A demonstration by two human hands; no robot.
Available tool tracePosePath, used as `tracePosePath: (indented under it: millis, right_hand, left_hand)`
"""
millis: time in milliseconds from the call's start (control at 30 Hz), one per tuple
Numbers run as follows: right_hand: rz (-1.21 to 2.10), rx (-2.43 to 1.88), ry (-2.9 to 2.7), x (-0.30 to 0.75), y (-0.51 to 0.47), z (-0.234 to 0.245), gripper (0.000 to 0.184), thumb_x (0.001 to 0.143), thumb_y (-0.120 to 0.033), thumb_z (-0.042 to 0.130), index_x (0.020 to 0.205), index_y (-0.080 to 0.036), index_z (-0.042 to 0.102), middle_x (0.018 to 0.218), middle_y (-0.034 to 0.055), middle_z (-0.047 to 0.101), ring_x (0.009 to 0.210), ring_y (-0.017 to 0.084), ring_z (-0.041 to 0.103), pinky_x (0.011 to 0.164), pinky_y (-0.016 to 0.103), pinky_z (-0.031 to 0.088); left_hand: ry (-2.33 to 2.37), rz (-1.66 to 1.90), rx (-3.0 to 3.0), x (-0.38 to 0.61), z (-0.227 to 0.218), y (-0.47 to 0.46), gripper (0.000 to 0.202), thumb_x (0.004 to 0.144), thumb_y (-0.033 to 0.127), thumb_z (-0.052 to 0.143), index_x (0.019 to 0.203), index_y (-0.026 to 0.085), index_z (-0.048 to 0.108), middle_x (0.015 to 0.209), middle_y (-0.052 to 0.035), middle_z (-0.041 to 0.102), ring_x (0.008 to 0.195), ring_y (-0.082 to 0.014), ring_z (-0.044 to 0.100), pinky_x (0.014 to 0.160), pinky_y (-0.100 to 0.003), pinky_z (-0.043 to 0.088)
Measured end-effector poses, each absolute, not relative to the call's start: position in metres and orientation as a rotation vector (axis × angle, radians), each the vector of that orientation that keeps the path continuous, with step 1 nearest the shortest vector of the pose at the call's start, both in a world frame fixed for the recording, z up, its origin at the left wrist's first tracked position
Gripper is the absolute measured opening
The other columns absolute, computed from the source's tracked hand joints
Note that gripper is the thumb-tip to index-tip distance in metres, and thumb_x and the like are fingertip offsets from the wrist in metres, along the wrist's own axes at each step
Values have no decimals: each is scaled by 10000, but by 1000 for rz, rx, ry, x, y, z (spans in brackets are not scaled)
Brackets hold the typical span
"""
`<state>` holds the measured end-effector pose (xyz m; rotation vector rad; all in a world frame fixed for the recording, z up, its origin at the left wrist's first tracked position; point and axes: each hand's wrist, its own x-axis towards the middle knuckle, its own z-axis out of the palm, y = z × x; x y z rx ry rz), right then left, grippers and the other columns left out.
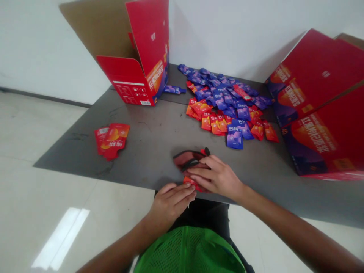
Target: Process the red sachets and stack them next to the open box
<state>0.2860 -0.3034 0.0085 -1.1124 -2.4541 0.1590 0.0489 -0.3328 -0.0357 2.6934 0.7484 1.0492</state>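
Observation:
My right hand (217, 177) lies on a small stack of red sachets (190, 159) at the near edge of the grey table (150, 132), its fingers stretched over the stack. A dark band seems to loop round that stack. My left hand (170, 201) is at the table's edge with its fingers pressed together on the stack's near corner. Beyond them sits a loose pile of purple and orange sachets (227, 102).
A separate bundle of red sachets (112, 139) lies at the left of the table. An open red carton (136, 57) stands at the back left. Two closed red cartons (321, 102) are stacked at the right. White wall behind, pale tiled floor left.

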Motion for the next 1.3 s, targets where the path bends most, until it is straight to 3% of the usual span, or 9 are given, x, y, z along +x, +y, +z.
tracePosePath:
  millis: [167,300,500,667,867,1133,1300]
  right_hand:
    - [11,-1308,-2452,323,-239,13,270,1008,-384,604,1206,-299,768,1052,84,688,980,223,602,865,380,537]
    - [-155,-1363,-2278,318,-243,30,279,1015,-374,592,1208,-277,767,1032,92,684,954,231,598,853,401,523]
    - [103,-1005,-2414,272,-313,18,270,994,-372,630,1227,-303,749,1014,51,682,912,185,596,782,318,532]
    - [90,-1219,-2374,299,-265,4,266,1007,-400,606,1199,-303,763,1036,66,678,970,200,597,819,332,531]
    - [-140,-1358,-2274,318,-243,38,288,1020,-390,576,1205,-277,765,1020,81,678,963,224,601,867,387,518]
    - [164,-1118,-2331,281,-305,4,251,980,-398,649,1192,-322,762,996,46,675,928,178,610,793,304,536]
    - [-77,-1441,-2285,320,-242,14,256,1008,-395,600,1123,-270,791,989,87,671,946,222,599,835,367,520]
  left_hand:
    - [742,1025,2687,48,-37,-333,225,1067,163,532,1207,180,706,1264,-26,754,1166,-174,710,912,-342,485]
    - [767,1036,2667,49,-41,-335,228,1075,178,523,1209,198,706,1271,-21,751,1166,-175,711,911,-342,478]
    - [807,1019,2645,49,-41,-336,205,1057,189,553,1117,219,746,1107,-20,801,999,-169,755,921,-339,492]
    - [789,1006,2666,48,-37,-335,224,1054,158,548,1156,223,736,1220,-15,772,1123,-164,731,920,-322,504]
    - [796,1040,2650,49,-40,-336,207,1044,157,577,1158,231,733,1217,-7,773,1127,-170,734,914,-331,499]
    - [816,1031,2625,50,-40,-336,208,1032,143,585,1132,231,745,1167,-7,789,1067,-172,752,918,-332,510]
    - [848,1040,2625,51,-47,-339,216,1022,154,597,1166,228,739,1192,-14,782,1094,-179,750,917,-337,545]
